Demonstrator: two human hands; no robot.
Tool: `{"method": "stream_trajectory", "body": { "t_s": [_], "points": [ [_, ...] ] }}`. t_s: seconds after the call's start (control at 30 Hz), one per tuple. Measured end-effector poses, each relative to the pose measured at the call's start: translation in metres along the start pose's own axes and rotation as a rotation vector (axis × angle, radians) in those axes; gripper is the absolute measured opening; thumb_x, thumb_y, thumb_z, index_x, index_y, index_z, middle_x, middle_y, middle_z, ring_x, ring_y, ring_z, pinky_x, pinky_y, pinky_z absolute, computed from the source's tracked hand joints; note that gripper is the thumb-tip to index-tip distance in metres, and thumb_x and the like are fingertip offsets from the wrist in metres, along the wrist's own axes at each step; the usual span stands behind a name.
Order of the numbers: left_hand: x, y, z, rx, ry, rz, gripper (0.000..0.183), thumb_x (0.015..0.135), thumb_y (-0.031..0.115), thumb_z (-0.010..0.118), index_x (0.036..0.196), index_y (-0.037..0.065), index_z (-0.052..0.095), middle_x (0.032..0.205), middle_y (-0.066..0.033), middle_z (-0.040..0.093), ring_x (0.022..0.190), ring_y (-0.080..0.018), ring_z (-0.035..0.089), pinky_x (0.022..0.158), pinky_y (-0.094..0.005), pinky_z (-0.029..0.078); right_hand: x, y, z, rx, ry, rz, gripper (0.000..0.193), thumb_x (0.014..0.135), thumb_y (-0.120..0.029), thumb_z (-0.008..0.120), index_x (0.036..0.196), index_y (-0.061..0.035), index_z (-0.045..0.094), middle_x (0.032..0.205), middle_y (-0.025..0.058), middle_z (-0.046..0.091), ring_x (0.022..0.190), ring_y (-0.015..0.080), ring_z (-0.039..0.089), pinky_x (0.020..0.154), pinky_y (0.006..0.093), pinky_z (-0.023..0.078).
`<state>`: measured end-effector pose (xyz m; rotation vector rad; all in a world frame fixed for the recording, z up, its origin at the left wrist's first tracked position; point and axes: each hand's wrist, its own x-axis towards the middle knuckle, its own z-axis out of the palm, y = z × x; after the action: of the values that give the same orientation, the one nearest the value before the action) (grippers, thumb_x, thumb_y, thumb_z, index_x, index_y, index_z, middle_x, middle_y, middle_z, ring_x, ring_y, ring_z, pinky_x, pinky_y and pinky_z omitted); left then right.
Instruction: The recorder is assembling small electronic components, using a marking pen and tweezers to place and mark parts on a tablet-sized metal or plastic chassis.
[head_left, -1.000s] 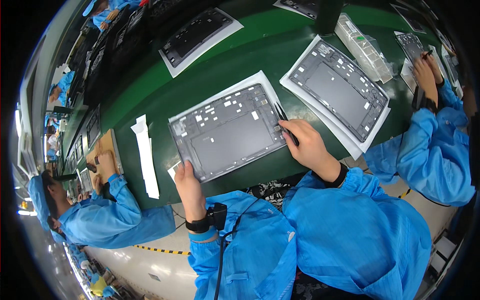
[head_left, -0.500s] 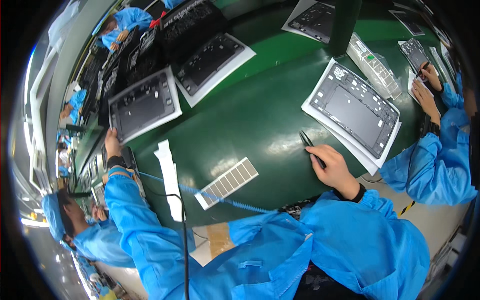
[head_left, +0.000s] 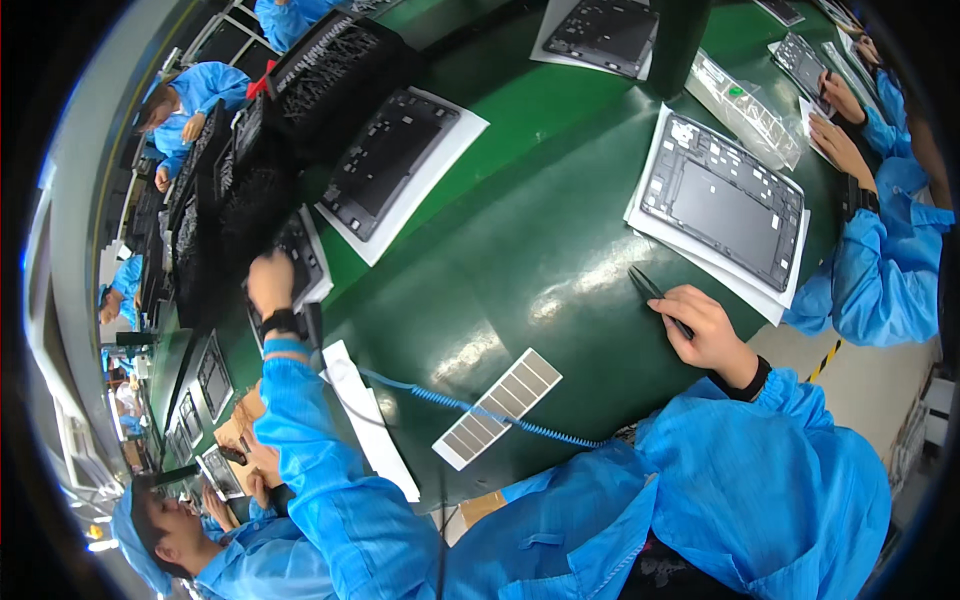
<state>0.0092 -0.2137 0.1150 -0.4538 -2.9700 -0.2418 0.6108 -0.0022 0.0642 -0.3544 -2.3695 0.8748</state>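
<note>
Overhead, a glossy green workbench [head_left: 520, 250] fills the factory line; the right hand [head_left: 705, 330] pinches dark tweezers [head_left: 652, 292].

Green table [head_left: 520, 230]; blue sleeves [head_left: 300, 430]; grey striped strip [head_left: 497, 408]; dark grey panel [head_left: 722, 200] on white sheet [head_left: 655, 225].

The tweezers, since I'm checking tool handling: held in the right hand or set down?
Held. The right hand grips the tweezers, tips pointing up-left over the green table.
</note>
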Motion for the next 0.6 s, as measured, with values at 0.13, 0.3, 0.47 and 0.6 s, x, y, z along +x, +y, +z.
{"method": "stream_trajectory", "body": {
  "t_s": [0.13, 0.3, 0.47, 0.6],
  "points": [
    [0.001, 0.069, 0.071, 0.068, -0.301, 0.175, 0.038, 0.091, 0.03, 0.05, 0.097, -0.002, 0.071, 0.106, -0.026, 0.067, 0.094, -0.0403, 0.068, 0.086, -0.049, 0.053, 0.001, 0.003, 0.001, 0.003, 0.008, -0.019, 0.038, 0.074, 0.009, 0.063, 0.111, -0.0013, 0.065, 0.09, 0.0147, 0.063, 0.083, 0.0324, 0.062, 0.075, 0.0397, 0.053],
    [0.058, 0.03, 0.126, 0.585, -0.131, 0.748, 0.032, 0.091, 0.016, 0.048, 0.093, -0.005, 0.072, 0.097, -0.0258, 0.069, 0.091, -0.0399, 0.068, 0.083, -0.0495, 0.053, -0.003, 0.013, 0.006, 0.004, 0.029, -0.064, 0.04, 0.076, 0.0, 0.065, 0.116, -0.0065, 0.062, 0.092, 0.0099, 0.062, 0.086, 0.0289, 0.061, 0.073, 0.0387, 0.054],
    [0.107, -0.021, 0.14, 0.74, -0.188, 0.777, 0.028, 0.088, 0.015, 0.05, 0.088, 0.0, 0.073, 0.099, -0.0228, 0.07, 0.09, -0.0391, 0.068, 0.079, -0.0482, 0.054, -0.008, 0.018, 0.01, 0.03, 0.03, -0.13, 0.039, 0.078, -0.006, 0.065, 0.116, -0.0068, 0.06, 0.095, 0.0074, 0.061, 0.094, 0.0253, 0.06, 0.074, 0.037, 0.055],
    [0.097, -0.024, 0.12, 0.949, -0.024, 0.868, 0.018, 0.086, 0.013, 0.056, 0.085, 0.004, 0.072, 0.091, -0.0185, 0.071, 0.084, -0.0338, 0.071, 0.073, -0.0447, 0.056, -0.015, 0.019, 0.008, 0.065, -0.007, -0.104, 0.038, 0.078, -0.008, 0.065, 0.116, -0.0064, 0.059, 0.096, 0.0076, 0.062, 0.094, 0.0258, 0.06, 0.074, 0.038, 0.055]
  ]
}}
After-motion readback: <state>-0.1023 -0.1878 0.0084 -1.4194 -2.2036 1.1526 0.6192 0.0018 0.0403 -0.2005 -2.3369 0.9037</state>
